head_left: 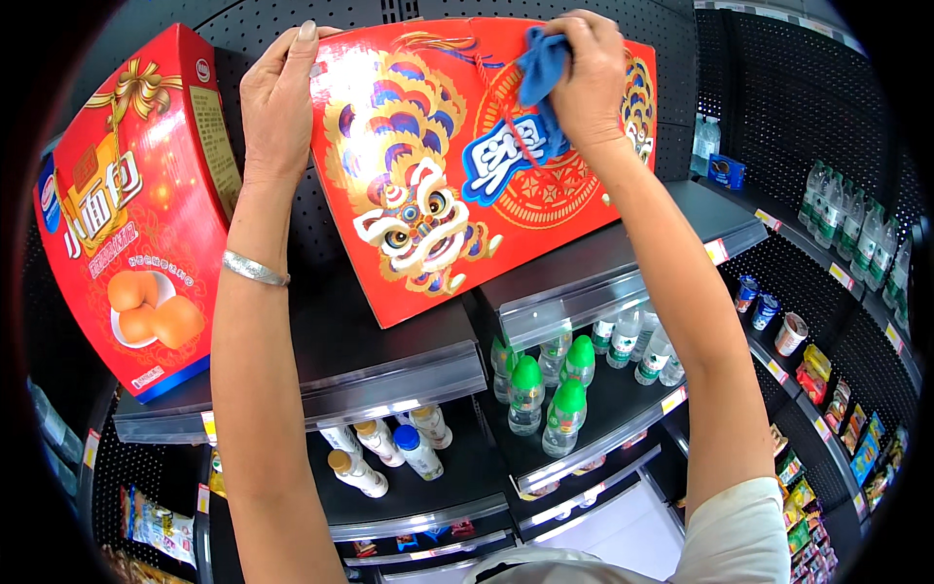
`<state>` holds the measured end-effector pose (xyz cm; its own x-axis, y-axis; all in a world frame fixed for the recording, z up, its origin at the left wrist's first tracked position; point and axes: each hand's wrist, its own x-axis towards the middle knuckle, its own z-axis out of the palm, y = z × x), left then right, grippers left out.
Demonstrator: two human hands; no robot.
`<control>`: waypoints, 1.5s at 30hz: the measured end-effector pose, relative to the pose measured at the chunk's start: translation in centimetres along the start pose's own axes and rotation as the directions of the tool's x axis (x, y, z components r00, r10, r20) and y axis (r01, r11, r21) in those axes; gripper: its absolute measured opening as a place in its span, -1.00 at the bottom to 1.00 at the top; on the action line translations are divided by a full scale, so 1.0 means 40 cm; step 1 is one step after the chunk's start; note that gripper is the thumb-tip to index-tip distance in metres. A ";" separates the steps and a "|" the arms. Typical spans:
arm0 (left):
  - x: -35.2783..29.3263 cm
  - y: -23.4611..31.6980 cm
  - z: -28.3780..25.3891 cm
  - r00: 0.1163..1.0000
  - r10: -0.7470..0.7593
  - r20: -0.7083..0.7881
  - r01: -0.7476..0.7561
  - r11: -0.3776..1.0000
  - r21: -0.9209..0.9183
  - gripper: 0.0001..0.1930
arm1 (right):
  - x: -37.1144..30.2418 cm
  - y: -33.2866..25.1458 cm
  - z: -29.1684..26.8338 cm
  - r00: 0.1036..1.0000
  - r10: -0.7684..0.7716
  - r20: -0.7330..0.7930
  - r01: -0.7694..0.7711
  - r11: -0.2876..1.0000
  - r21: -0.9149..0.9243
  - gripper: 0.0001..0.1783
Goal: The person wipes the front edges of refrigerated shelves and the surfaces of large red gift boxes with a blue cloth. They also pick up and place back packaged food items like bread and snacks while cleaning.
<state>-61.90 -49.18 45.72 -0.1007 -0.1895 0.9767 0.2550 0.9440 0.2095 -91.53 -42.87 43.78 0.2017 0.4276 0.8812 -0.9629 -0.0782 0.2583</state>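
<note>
A large red gift box (409,282) with a colourful lion-dance print is tilted above the top shelf, its right side higher than its left. My left hand (277,102) grips its upper left edge, the thumb over the front and the fingers hidden behind. Bunched in my right hand (592,83) is a blue cloth (541,66), pressed against the upper right of the box front. A thin red cord (511,122) hangs across the printed face beside the cloth. To the left stands another red box (117,224), printed with a gold bow and small round breads.
Below the black top shelf (409,355) stand white bottles (355,472) and clear bottles with green caps (564,419). Water bottles (856,224) line the right-hand shelf. Under them are cups (790,333) and snack bags (861,453). A small blue box (726,172) sits at the back right.
</note>
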 end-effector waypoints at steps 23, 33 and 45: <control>0.011 -0.022 -0.025 1.000 0.010 0.019 -0.010 1.000 0.011 -0.62 | -0.033 -0.285 -0.065 0.935 -0.273 0.227 0.182 0.917 0.356 -0.66; 0.024 -0.050 -0.019 0.998 0.067 0.010 -0.067 0.994 0.084 -0.62 | -0.134 -0.183 -0.261 0.707 -0.201 0.678 0.084 0.976 0.202 -0.64; 0.020 -0.032 -0.020 0.997 0.075 0.036 -0.081 0.977 0.200 -0.60 | -0.234 -0.020 -0.332 0.719 0.301 0.627 -0.340 0.939 -0.061 -0.68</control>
<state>-61.54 -50.77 46.29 -0.1160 -0.1081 0.9873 0.0652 0.9911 0.1161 -95.04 -34.85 30.06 -0.0322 -0.2803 0.9594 -0.9832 -0.1639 -0.0808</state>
